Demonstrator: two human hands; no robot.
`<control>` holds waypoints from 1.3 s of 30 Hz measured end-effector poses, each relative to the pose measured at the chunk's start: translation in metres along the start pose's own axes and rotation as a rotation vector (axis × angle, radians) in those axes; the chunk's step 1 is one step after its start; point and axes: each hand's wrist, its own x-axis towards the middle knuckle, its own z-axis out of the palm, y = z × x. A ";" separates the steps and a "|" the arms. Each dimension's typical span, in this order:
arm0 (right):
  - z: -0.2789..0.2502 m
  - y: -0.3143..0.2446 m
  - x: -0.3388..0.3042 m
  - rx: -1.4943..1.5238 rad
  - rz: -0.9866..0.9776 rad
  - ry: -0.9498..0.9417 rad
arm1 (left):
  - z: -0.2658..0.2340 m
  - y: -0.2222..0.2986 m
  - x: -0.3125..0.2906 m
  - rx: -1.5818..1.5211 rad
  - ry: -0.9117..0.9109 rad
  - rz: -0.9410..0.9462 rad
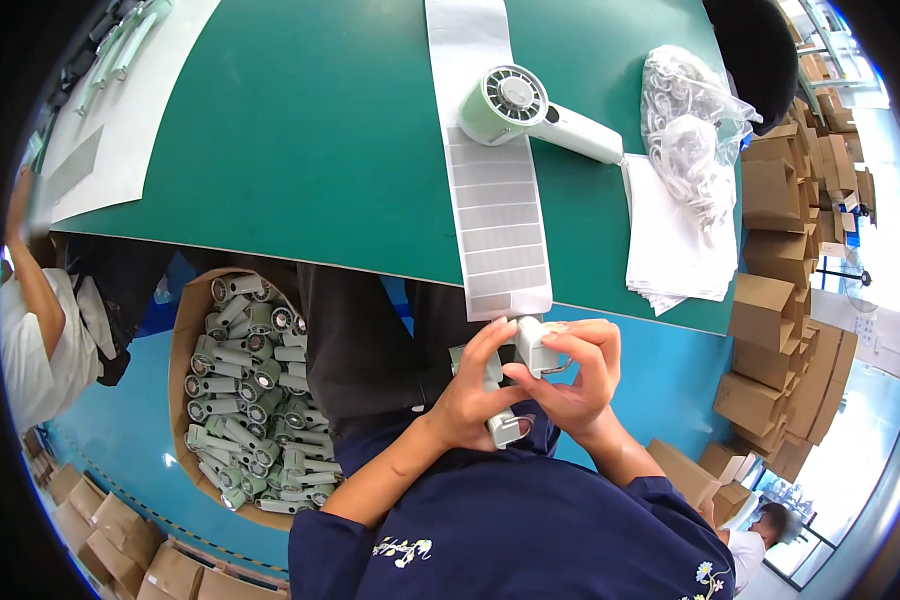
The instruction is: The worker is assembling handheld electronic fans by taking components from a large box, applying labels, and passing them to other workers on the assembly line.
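Just off the table's near edge, my left hand [465,400] is closed around a pale green handheld fan. Its handle end [505,428] with a small loop pokes out below my fingers. Beside it, my right hand [582,372] pinches the blocky end of a second pale handle [534,345], also with a loop; the rest of that piece is mostly hidden. My left fingertips touch this second end too. Directly beyond my hands lies a strip of silver-grey labels [500,235], its near end at the table edge. Another handheld fan [515,100] rests across the strip.
The green table [300,130] carries a stack of white sheets [675,250] and a clear bag of white cables [690,130] at right. A carton [183,380] full of fans stands on the floor at left. Cardboard boxes [770,200] line the right; co-workers sit left and lower right.
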 end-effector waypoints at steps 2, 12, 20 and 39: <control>0.001 -0.001 0.002 -0.006 -0.008 0.019 | 0.003 -0.003 -0.009 0.000 0.009 0.011; -0.009 0.007 0.014 0.313 0.037 -0.343 | 0.001 -0.005 0.006 0.182 0.098 0.031; 0.002 0.030 0.051 -0.118 -0.254 -0.178 | 0.005 -0.015 -0.008 0.163 0.188 0.074; 0.030 0.049 0.042 -0.234 -0.449 -0.065 | -0.009 -0.026 0.007 0.068 0.213 0.102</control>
